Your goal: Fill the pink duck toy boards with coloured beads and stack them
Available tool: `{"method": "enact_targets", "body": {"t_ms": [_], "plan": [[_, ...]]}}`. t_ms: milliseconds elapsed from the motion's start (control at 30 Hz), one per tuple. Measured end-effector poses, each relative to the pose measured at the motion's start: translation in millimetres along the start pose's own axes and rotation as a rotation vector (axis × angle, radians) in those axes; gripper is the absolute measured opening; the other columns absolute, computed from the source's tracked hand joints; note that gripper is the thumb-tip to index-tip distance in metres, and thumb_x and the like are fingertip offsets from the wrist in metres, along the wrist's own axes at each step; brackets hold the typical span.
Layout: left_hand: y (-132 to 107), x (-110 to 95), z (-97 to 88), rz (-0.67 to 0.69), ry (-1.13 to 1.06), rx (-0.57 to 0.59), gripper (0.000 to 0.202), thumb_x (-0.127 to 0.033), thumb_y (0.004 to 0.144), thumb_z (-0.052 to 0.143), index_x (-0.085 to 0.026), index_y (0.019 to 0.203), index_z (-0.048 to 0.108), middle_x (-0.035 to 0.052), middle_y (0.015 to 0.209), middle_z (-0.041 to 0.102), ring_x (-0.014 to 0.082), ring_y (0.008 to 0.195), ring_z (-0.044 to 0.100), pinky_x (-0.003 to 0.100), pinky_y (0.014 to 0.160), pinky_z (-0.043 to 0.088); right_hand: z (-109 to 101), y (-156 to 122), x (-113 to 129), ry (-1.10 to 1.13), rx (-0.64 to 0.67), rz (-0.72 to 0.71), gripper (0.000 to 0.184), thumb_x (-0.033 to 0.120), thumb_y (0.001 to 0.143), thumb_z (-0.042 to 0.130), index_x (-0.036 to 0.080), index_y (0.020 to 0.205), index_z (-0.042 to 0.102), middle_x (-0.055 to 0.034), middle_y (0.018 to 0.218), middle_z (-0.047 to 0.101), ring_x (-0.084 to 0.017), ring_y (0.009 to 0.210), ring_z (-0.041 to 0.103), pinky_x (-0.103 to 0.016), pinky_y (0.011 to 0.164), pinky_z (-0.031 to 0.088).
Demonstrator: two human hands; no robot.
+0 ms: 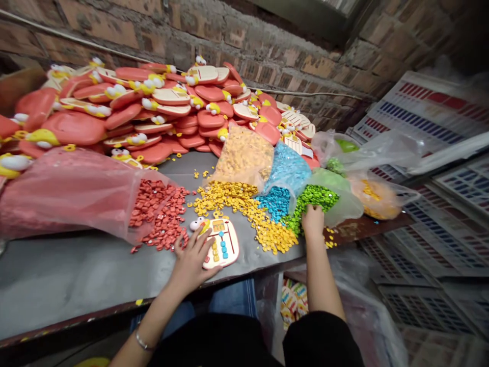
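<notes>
My left hand lies over the left side of a cream toy panel with a red rim and a yellow-beaked, big-eyed head on top. Its fingers are spread across the panel's face. Yellow and blue buttons sit in columns on the panel, near my fingertips. Off to the right, my right hand reaches into the pile of small green buttons at the mouth of a clear bag. Those fingers are curled downward together; their tips, and anything between them, are hidden.
Red buttons spill from a bag at left. Yellow buttons and blue buttons lie between the panel and the green pile. Many red toy panels are heaped against the brick wall. An orange-filled bag stands at right, near stacked printed sheets.
</notes>
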State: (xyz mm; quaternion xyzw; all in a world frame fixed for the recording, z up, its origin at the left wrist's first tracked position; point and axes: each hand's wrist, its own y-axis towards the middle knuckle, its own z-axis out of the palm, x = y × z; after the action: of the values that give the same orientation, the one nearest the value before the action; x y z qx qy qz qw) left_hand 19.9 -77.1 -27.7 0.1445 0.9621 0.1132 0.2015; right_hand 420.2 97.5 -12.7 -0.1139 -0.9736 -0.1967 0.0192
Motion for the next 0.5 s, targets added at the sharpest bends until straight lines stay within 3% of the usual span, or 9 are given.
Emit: {"method": "enact_targets", "body": {"t_ms": [133,333,500], "plan": [[1,-1,-0.4,-0.020,-0.022,-0.016,0.053,-0.048,0.078,0.066,-0.025,0.124,0.058,0.0128,0.140,0.052,0.0361,0.136,0.037,0.059,0.109,0.009,8,9,2,-0.043,0.064,0.025,0.024,0.007,0.079,0.048,0.010,0.095,0.066,-0.0149,0.090,0.055,-0.022,0.075,0.050,-0.031,0.067,0.036],[2,-4,-2.8,-0.043,-0.037,-0.001,0.055,-0.049,0.078,0.067,-0.024,0.126,0.057,0.0132,0.143,0.049,0.0356,0.137,0.035,0.059,0.108,0.011,13,6,-2,0.148,0.047,-0.024,0.015,0.009,0.076,0.046,0.016,0.072,0.060,-0.0047,0.070,0.049,-0.019,0.069,0.045,-0.030,0.065,0.035],[1,-4,-1.5,-0.047,-0.036,0.005,0.057,-0.050,0.077,0.068,-0.024,0.126,0.056,0.0131,0.144,0.047,0.0359,0.137,0.034,0.059,0.108,0.012,-5,-8,12,0.442,-0.142,-0.064,0.017,0.017,0.077,0.048,0.015,0.088,0.061,-0.0062,0.078,0.054,-0.021,0.077,0.051,-0.034,0.072,0.043]]}}
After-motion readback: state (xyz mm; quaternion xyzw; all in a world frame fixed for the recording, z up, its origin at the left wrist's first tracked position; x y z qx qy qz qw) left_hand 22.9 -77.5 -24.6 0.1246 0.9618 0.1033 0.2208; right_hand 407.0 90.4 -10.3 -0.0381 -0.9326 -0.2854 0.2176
